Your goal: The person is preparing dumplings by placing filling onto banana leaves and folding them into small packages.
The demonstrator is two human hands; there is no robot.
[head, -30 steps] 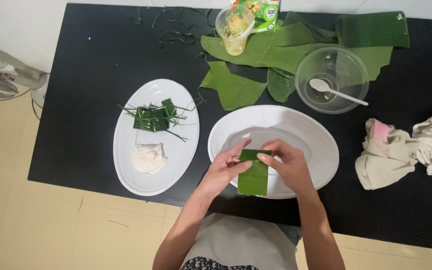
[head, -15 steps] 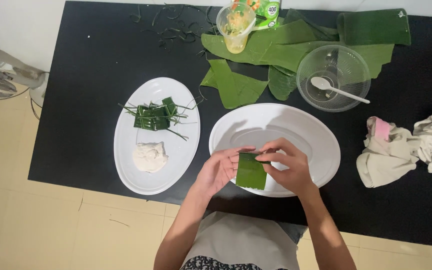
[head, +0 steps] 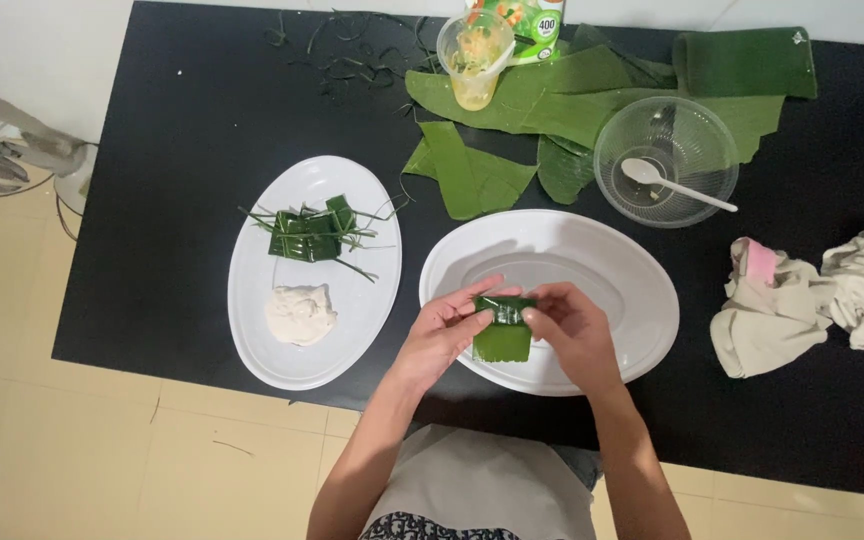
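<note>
**Folded leaf parcel pinched between both hands, over near rim of oval plate**

Black tabletop, beige tiled floor below. 2 bare hands meet over the near-left part of the empty white oval plate. Small green folded banana-leaf parcel sits between them, raised off the plate. Left hand lies left of it, fingers closed on its left edge and top corner. Right hand lies right of it, thumb and fingertips pinching the folded top edge. Parcel reads roughly square, fold at the far end, loose end pointing toward the person. Both hands touch it; neither is nearer.

Second white oval plate to the left holds finished green leaf parcels and a white dough lump, well apart from the hands. Loose banana leaves, clear plastic bowl with white spoon, crumpled cloths lie beyond.
</note>
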